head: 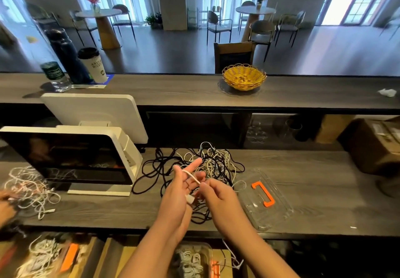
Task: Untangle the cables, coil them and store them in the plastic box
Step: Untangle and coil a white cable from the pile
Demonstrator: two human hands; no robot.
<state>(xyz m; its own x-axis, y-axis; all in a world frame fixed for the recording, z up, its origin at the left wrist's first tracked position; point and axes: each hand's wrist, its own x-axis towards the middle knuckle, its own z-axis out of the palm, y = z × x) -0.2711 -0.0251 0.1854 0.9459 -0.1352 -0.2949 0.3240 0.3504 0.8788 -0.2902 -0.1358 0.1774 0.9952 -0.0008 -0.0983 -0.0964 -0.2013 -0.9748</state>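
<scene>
A tangle of black and white cables (207, 165) lies on the grey wooden counter in front of me. My left hand (179, 189) is held palm up above it, fingers mostly straight, with a white cable (193, 177) draped across the fingers and its plug end by the thumb. My right hand (216, 193) pinches the same white cable just right of the left palm. A clear plastic lid with an orange handle (263, 193) lies flat on the counter to the right. A clear plastic box (194, 260) holding coiled cables sits below the counter edge.
A white point-of-sale screen (71, 161) stands at the left. Another cable pile (32, 189) lies far left, with another person's hand (5, 206) beside it. A yellow basket (244, 76), bottles and a cup (93, 65) stand on the raised shelf. Cardboard boxes (376, 143) sit at right.
</scene>
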